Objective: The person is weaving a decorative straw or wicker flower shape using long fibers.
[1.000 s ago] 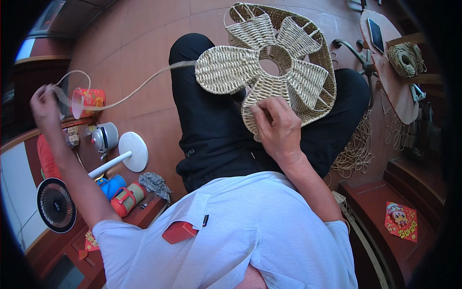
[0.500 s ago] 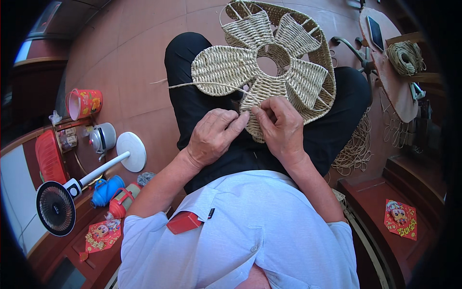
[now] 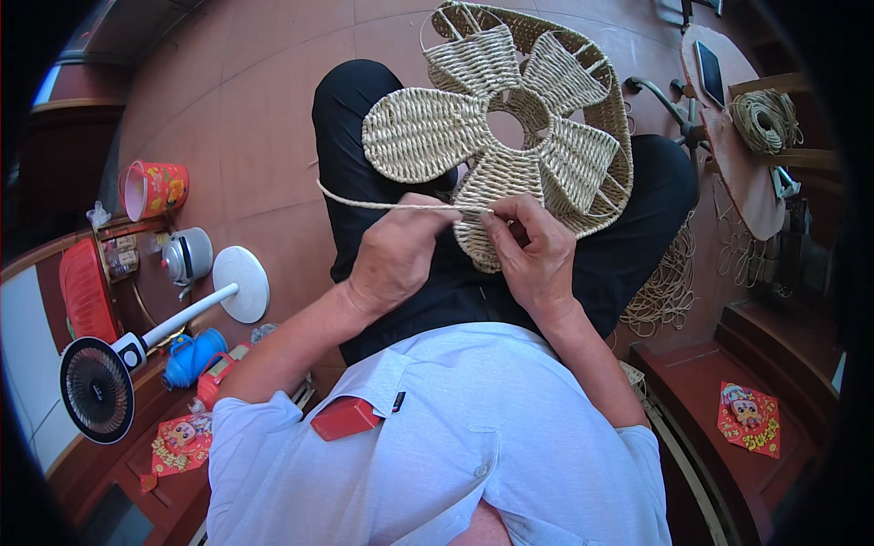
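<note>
Here, your left grip point(image 3: 393, 250) is pinched on the cord point(image 3: 362, 204), your right grip point(image 3: 535, 244) is closed on it at the lower petal point(image 3: 496, 185), and the woven piece point(image 3: 539, 109) lies across your thighs point(image 3: 350, 114).

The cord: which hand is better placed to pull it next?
Probably the left hand: it's at the cord, nearer the stretch trailing over the left leg. The right hand is at the woven petal.

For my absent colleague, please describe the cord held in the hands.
Start from the black trousers, then the flower-shaped woven piece over them. At its lowest petal, the cord runs past the left hand to the right hand. Unlike the coil and floor heap at right, it is a single strand.
</note>
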Motion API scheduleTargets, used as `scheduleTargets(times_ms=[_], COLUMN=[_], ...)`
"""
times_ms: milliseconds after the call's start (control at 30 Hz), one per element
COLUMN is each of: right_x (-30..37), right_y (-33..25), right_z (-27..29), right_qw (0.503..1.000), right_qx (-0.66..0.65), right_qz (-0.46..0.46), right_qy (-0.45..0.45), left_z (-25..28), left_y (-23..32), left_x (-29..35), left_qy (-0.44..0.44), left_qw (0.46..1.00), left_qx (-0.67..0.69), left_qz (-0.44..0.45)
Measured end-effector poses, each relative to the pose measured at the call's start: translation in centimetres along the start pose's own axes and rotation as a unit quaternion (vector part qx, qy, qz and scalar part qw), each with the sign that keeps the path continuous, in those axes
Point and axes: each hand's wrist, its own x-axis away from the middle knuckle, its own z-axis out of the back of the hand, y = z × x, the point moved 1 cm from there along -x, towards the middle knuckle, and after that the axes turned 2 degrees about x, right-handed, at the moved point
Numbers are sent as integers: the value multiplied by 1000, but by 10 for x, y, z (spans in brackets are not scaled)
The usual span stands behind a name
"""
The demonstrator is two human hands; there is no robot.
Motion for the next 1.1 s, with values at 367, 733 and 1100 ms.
scheduleTargets(times_ms=[367, 733, 1100], right_x=[2, 4, -10], right_y=[-2, -11, -19], right_z=[-1, -3, -33], right_qw=[996, 996, 967], right_qx=[64, 65, 172], right_qz=[-7, -42, 161], right_qy=[-58, -53, -98], left_z=[-14, 49, 309], left_y=[-8, -35, -221], left_x=[-2, 4, 144], left_qy=[-5, -115, 231], left_qw=[628, 877, 815], left_qx=[644, 320, 132], left_qz=[438, 340, 515])
